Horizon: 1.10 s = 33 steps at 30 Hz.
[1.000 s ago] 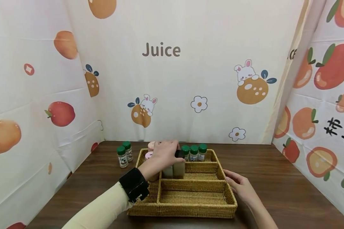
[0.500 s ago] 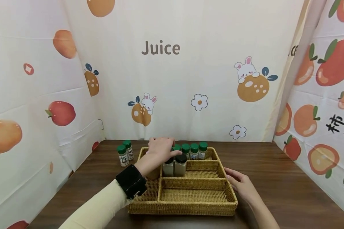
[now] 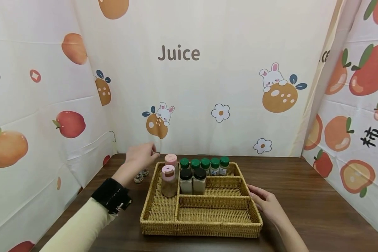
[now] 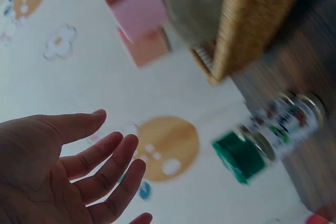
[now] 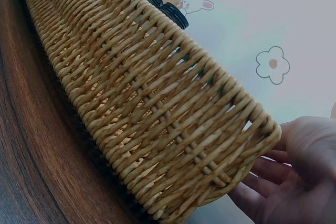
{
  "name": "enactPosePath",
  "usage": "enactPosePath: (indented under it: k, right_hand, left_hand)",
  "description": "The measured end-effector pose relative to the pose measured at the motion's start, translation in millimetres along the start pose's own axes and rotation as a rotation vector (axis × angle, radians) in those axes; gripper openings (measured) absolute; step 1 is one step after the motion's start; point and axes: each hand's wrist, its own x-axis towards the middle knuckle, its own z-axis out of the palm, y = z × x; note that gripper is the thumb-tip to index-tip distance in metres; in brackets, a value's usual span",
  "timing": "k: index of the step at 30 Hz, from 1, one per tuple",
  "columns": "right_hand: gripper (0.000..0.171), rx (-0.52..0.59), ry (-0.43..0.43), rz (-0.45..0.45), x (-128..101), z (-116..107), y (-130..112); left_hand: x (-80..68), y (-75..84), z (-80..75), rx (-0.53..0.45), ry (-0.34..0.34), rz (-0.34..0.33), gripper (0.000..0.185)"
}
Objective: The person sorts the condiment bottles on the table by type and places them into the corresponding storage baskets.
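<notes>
My left hand (image 3: 138, 157) is over the two green-capped seasoning bottles (image 3: 138, 179) left of the basket, hiding their caps in the head view. In the left wrist view its fingers are relaxed and hold nothing, apart from the bottles (image 4: 286, 127). The right hand (image 3: 266, 203) touches the right outer wall of the woven basket (image 3: 201, 229). In the right wrist view its fingers (image 5: 270, 170) lie against the outside near a corner. Inside the basket, two pink-capped shakers (image 3: 169, 187) stand in the left compartment. Two black-capped jars (image 3: 199, 185) are in the middle one.
Several green-capped bottles (image 3: 215, 168) line the basket's back compartment. The brown wooden table (image 3: 302, 196) extends on both sides of the basket. Fruit-printed cloth (image 3: 189, 87) hangs at the back and on both sides.
My left hand has left the pink-capped shakers and black-capped jars and moved left, over the bottles outside the basket. The right hand stays at the basket's right side.
</notes>
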Motion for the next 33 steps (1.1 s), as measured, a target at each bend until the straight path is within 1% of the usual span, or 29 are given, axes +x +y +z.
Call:
enactPosePath:
  k: [4, 7, 11, 18, 21, 24, 27, 33]
  right_hand:
    - [0.05, 0.006, -0.005, 0.004, -0.1, -0.7, -0.8]
    - [0.051, 0.018, -0.007, 0.007, -0.7, -1.0, -0.6]
    - [0.051, 0.03, -0.007, 0.01, -1.1, -0.9, 0.1]
    - [0.051, 0.024, -0.012, 0.0, -0.1, -0.8, 0.2]
    - [0.051, 0.017, -0.009, -0.007, -0.8, -1.0, 0.1]
    - [0.051, 0.015, -0.007, -0.009, -1.1, -1.1, 0.1]
    - [0.051, 0.017, -0.005, -0.005, -0.9, -1.0, 0.0]
    - [0.051, 0.024, -0.005, 0.0, -0.7, -1.0, -0.6]
  left_hand:
    - [0.6, -28.5, -0.4, -0.021, -0.02, -0.056, 0.023]
    - [1.1, -45.4, 3.0, -0.024, -0.038, -0.097, 0.026]
    - [1.0, -63.2, 12.7, -0.03, -0.072, -0.138, 0.031]
    - [2.4, -91.2, 34.2, -0.058, -0.133, -0.198, 0.056]
    - [4.2, -96.7, 40.4, -0.068, -0.132, -0.197, 0.062]
    - [5.6, -98.3, 44.0, -0.09, -0.117, -0.188, 0.064]
    - [6.4, -97.6, 45.6, -0.113, -0.101, -0.185, 0.059]
    - [4.7, -95.7, 49.3, -0.129, -0.094, -0.193, 0.045]
